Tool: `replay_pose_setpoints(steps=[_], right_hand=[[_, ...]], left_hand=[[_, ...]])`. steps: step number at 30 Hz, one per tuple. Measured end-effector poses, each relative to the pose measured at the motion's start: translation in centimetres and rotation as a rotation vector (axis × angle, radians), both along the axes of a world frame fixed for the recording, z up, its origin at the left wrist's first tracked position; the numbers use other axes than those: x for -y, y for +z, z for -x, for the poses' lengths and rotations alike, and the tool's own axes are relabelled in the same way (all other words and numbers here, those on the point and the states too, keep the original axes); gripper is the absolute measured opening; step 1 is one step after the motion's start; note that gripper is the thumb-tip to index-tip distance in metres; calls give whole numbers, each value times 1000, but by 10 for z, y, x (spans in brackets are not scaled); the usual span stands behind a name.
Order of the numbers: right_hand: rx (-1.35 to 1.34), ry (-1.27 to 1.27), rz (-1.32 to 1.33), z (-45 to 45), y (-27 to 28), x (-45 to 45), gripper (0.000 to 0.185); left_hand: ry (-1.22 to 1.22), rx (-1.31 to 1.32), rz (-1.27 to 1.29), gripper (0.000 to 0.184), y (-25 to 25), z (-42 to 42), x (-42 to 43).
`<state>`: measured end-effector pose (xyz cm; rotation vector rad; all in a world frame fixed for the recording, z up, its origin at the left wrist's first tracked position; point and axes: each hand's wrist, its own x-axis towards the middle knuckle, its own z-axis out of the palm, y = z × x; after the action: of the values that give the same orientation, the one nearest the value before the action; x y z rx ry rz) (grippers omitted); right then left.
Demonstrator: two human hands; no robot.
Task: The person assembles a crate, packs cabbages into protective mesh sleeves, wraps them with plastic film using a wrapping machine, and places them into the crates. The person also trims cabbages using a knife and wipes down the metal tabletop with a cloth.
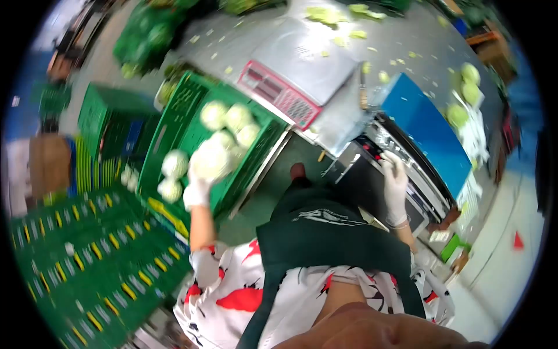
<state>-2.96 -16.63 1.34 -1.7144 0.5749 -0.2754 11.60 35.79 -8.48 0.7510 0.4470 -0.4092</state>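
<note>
My left hand (197, 191), in a white glove, reaches into a green crate (187, 110) at the left. Its fingers are closed round a pale, shiny wrapped cabbage (212, 160), slightly blurred, and are partly hidden by it. Several more pale round cabbages (238, 118) lie in the same crate. My right hand (396, 189), gloved too, hovers over the front of a wrapping machine (381, 180) with a blue panel (427, 122). Its fingers are stretched out, with nothing visible in them.
A scale with a red-edged keypad (279, 93) stands on the metal table between crate and machine. Leaf scraps (325, 16) are strewn behind it. Untouched cabbages (470, 84) sit at the far right. Stacked green crates (96, 244) fill the lower left.
</note>
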Motion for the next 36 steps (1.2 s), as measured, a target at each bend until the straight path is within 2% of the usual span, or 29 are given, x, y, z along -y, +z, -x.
replay_pose_setpoints(steps=[2, 3, 4, 5, 6, 8, 10, 13, 14, 15, 16, 17, 18, 19, 20, 22, 23, 24, 26, 27, 29, 30, 32, 35, 36], right_hand=[[-61, 23, 191, 8, 0, 8, 24], [-95, 18, 180, 10, 1, 10, 23], [-129, 16, 163, 14, 1, 10, 22], [-84, -2, 116, 20, -6, 10, 23], [-34, -9, 70, 23, -13, 11, 23], [-22, -30, 83, 29, -8, 17, 24], [-7, -62, 154, 35, -7, 30, 22], [-23, -118, 248, 45, 10, 65, 23], [-25, -143, 259, 49, 18, 79, 23], [-7, -199, 293, 55, 11, 97, 23], [-5, -256, 337, 62, 10, 118, 21], [25, -317, 491, 70, 6, 143, 21], [55, -374, 644, 80, 1, 171, 21], [12, -478, 688, 93, 2, 198, 21], [-34, -582, 728, 109, 1, 225, 22], [-201, -824, 808, 153, -20, 284, 23], [-314, -885, 831, 186, -45, 321, 26], [-430, -944, 854, 214, -68, 351, 30], [-730, -1051, 825, 234, -83, 381, 35], [-733, -1023, 853, 254, -112, 400, 39], [-801, -948, 779, 249, -113, 406, 40], [-830, -912, 741, 246, -113, 412, 40], [-675, -839, 1017, 240, -129, 427, 39], [-345, -717, 865, 200, -115, 449, 32], [-294, -659, 803, 187, -117, 459, 31]], left_hand=[[-34, -105, -113, 65, -18, 10, -39], [-13, -138, -276, 66, -22, 16, -46], [-88, -125, -371, 67, -44, 20, -66], [-170, -240, -440, 67, -61, 16, -79], [-258, -188, -549, 71, -66, 16, -82], [-216, -160, -959, 80, -62, -2, -55], [-227, -97, -1462, 80, -77, -43, -30], [-69, 395, -1284, 65, -15, -84, 102], [-90, 453, -1256, 61, 4, -98, 144], [-211, 624, -1221, 57, 9, -120, 175], [-188, 714, -1114, 53, 21, -128, 226], [-230, 744, -1027, 51, 42, -134, 279], [-299, 871, -1131, 51, 47, -145, 319], [-355, 863, -1025, 52, 68, -141, 370], [-426, 933, -941, 52, 61, -155, 408], [-556, 1017, -945, 55, 60, -171, 487], [-610, 1093, -923, 57, 71, -168, 534], [-630, 1133, -961, 60, 55, -178, 574], [-725, 1150, -952, 84, 19, -197, 653], [-786, 1164, -1061, 100, 16, -196, 693], [-836, 1273, -1238, 119, 11, -189, 764], [-870, 1331, -1286, 122, 6, -185, 796], [-933, 1446, -1389, 127, -3, -173, 844], [-1052, 1558, -1630, 118, 2, -142, 883], [-1081, 1611, -1591, 114, 3, -140, 891]])
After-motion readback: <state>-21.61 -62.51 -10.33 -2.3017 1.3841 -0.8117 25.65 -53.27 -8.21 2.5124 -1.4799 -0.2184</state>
